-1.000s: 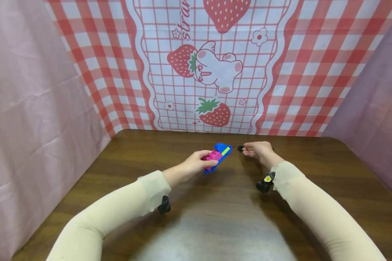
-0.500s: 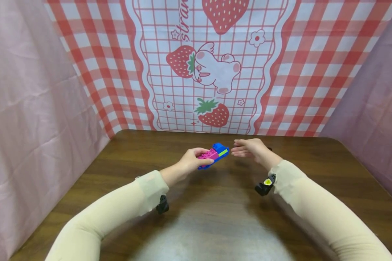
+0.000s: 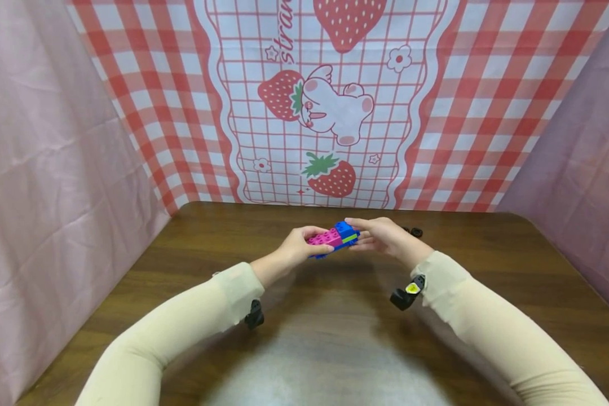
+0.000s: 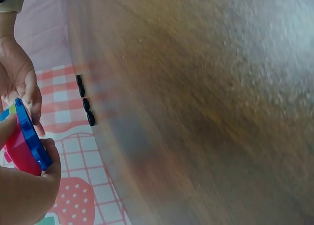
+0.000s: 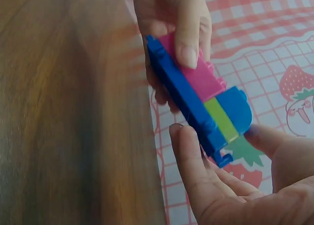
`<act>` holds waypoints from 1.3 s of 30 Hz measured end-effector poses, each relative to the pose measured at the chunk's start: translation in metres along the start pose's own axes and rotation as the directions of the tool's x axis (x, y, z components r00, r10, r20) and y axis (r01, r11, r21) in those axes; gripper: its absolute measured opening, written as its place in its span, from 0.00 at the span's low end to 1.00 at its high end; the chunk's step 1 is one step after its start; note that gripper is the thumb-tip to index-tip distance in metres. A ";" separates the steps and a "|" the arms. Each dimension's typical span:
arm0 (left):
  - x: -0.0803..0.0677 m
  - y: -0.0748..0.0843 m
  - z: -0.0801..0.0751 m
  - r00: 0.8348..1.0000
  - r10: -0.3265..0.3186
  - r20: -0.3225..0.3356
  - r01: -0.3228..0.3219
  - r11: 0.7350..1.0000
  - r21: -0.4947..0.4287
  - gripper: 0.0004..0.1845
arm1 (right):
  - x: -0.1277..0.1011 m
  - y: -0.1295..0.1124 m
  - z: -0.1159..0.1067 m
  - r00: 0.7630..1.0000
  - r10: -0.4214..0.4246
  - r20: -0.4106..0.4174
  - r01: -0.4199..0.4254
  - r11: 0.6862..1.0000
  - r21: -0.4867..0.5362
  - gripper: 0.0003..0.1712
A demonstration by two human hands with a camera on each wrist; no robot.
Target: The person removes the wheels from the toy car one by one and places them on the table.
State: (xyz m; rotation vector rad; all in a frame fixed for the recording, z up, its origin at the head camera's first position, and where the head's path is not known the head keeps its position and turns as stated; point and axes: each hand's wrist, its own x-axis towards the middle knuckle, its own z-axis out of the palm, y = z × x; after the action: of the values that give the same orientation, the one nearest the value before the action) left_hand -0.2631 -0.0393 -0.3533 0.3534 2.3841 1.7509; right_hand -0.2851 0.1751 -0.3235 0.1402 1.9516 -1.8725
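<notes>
Head view shows the brick toy [image 3: 333,239], a blue base carrying pink, green and blue bricks, held up over the far middle of the table [image 3: 335,338] between both hands. Left hand [image 3: 296,248] grips its pink end, thumb on top. Right hand [image 3: 380,235] pinches the blue end between thumb and fingers. Four small black wheels [image 4: 85,100] lie near the table's far edge, well apart from the toy.
</notes>
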 end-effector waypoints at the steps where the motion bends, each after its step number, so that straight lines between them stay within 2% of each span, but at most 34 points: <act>1: 0.000 -0.001 -0.001 1.000 0.007 0.009 -0.007 1.000 0.000 0.22 | -0.001 0.000 0.002 1.000 0.002 0.001 -0.002 1.000 0.018 0.38; 8: 0.003 -0.003 -0.009 0.990 0.132 0.046 -0.133 0.991 0.026 0.20 | -0.005 0.000 0.011 1.000 -0.021 -0.008 0.022 0.994 0.109 0.35; 11: 0.004 -0.002 -0.010 0.987 0.154 0.037 -0.155 0.986 0.056 0.21 | -0.005 -0.001 0.013 1.000 -0.029 -0.003 0.030 0.991 0.132 0.35; 15: 0.006 0.000 -0.010 0.993 0.120 0.012 -0.121 0.991 0.057 0.22 | -0.005 -0.002 0.014 0.999 -0.038 -0.003 0.038 0.985 0.166 0.35; 19: 0.008 0.000 -0.010 0.998 0.047 -0.040 -0.048 0.999 -0.013 0.22 | -0.006 -0.002 0.014 0.999 -0.044 -0.020 0.047 0.978 0.205 0.35; 23: 0.008 -0.001 -0.011 0.994 -0.022 -0.109 0.012 0.995 -0.098 0.23 | -0.006 -0.002 0.013 0.997 -0.045 -0.056 0.056 0.975 0.214 0.36; 27: 0.008 -0.001 -0.014 0.986 -0.059 -0.154 0.040 0.992 -0.123 0.21 | -0.005 0.001 0.010 0.996 -0.047 -0.072 0.063 0.968 0.241 0.36; 32: 0.008 0.000 -0.019 0.981 -0.083 -0.175 0.061 0.990 -0.125 0.20 | -0.005 0.003 0.007 0.996 -0.071 -0.054 0.083 0.953 0.292 0.36; 39: 0.008 0.001 -0.020 0.977 -0.117 -0.178 0.082 0.978 -0.194 0.19 | -0.003 0.007 0.005 0.996 -0.084 -0.016 0.085 0.945 0.316 0.38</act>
State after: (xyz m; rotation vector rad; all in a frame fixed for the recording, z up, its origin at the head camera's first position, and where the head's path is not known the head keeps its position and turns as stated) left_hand -0.2760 -0.0550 -0.3462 0.0425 2.2864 2.0195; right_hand -0.2789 0.1718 -0.3294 0.1554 1.6677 -2.2334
